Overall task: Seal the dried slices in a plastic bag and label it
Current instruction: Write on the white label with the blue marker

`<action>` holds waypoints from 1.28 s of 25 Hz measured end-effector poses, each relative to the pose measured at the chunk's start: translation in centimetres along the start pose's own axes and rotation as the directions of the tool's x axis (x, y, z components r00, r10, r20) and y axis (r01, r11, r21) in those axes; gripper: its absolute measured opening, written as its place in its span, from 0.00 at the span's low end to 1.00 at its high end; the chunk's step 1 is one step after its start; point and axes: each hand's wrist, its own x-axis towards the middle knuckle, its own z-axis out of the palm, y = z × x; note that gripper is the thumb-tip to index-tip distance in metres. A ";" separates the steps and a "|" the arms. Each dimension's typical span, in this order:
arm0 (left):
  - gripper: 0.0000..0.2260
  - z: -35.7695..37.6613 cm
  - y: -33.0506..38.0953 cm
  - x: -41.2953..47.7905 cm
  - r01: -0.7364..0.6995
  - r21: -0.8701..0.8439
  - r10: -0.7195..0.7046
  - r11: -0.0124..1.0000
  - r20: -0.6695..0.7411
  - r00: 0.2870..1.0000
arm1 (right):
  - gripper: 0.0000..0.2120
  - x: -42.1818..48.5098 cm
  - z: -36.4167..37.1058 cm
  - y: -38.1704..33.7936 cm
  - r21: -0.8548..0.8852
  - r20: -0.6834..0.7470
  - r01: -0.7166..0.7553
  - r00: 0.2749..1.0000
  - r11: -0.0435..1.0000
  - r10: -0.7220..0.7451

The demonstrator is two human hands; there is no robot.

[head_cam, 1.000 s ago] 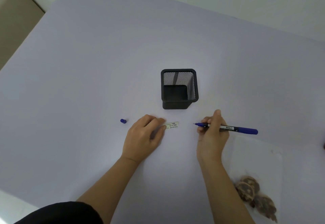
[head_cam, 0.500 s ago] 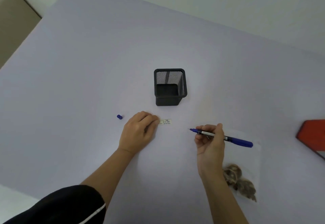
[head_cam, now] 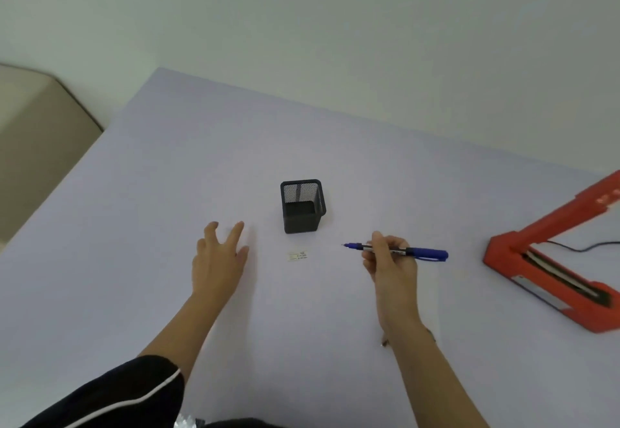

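A small written label [head_cam: 298,256] lies flat on the pale table [head_cam: 141,219], just in front of the pen holder. My left hand [head_cam: 219,258] hovers to the left of the label with its fingers spread, touching nothing. My right hand [head_cam: 391,265] grips an uncapped blue pen [head_cam: 426,253] lying sideways, its tip pointing left toward the label. The plastic bag of dried slices is hidden behind my right forearm or out of view. The blue pen cap is hidden as well.
An empty black mesh pen holder [head_cam: 303,205] stands at the table's middle. A red heat sealer [head_cam: 550,259] with a black cable sits at the right edge. A beige seat [head_cam: 37,145] is beyond the table's left side.
My left hand has let go of the label and moved left with fingers spread. The view has tilted up, bringing the red sealer into sight and losing the bag.
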 end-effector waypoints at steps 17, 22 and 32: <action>0.06 -9.7 7.5 -4.6 0.256 -0.945 0.066 0.202 0.274 0.960 | 0.08 -1.8 1.9 -3.3 0.167 0.122 -0.084 0.990 0.982 0.064; 0.05 -11.1 8.9 -4.9 0.241 -0.947 0.110 0.211 0.268 0.957 | 0.07 -1.9 1.9 -3.4 0.140 0.138 -0.075 0.989 0.987 0.056; 0.03 -11.2 9.4 -5.1 0.188 -0.948 0.191 0.255 0.241 0.952 | 0.04 -2.0 2.1 -2.8 0.129 0.217 -0.019 0.976 0.991 -0.009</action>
